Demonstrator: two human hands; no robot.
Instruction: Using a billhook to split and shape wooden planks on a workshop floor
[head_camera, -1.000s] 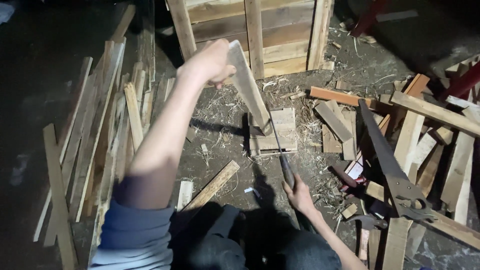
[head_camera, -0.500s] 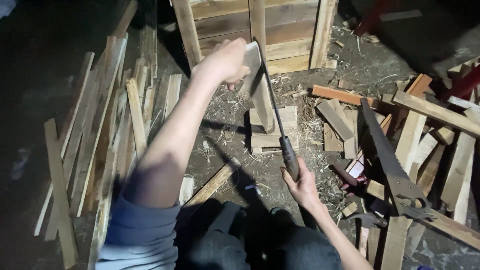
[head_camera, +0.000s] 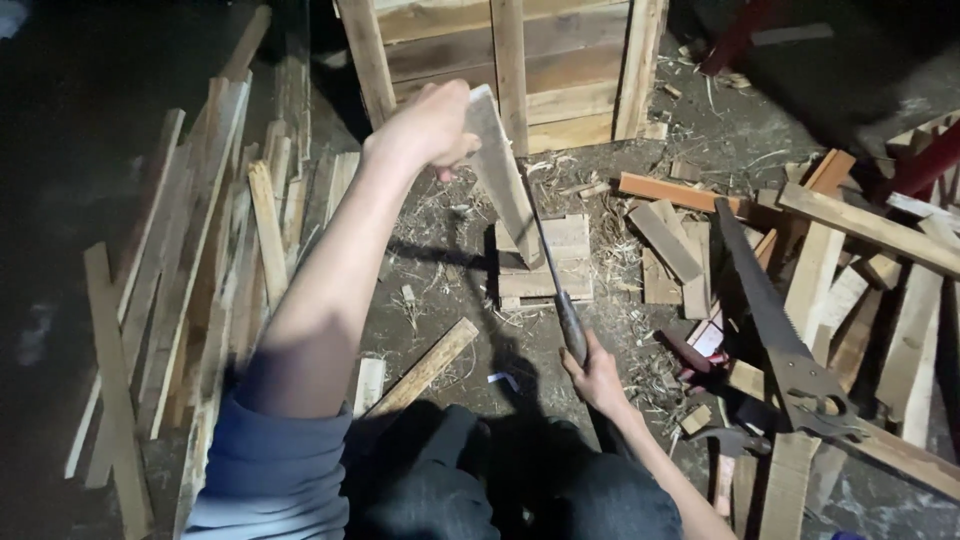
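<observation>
One head-worn camera looks steeply down, close over the littered ground.

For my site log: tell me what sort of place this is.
Probably a rough woodworking yard or shed: a dirt floor strewn with chips, piles of wood strips, a hand saw on planks, and a pallet crate.

Slats lie left of the block, handsaw right, pallet behind.

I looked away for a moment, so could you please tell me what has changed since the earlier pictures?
The right hand has swung the long-bladed chopping knife up from low on the ground until its blade lies against the pale wooden slat. The left hand still grips the slat's top, upright on the flat wooden block.
</observation>
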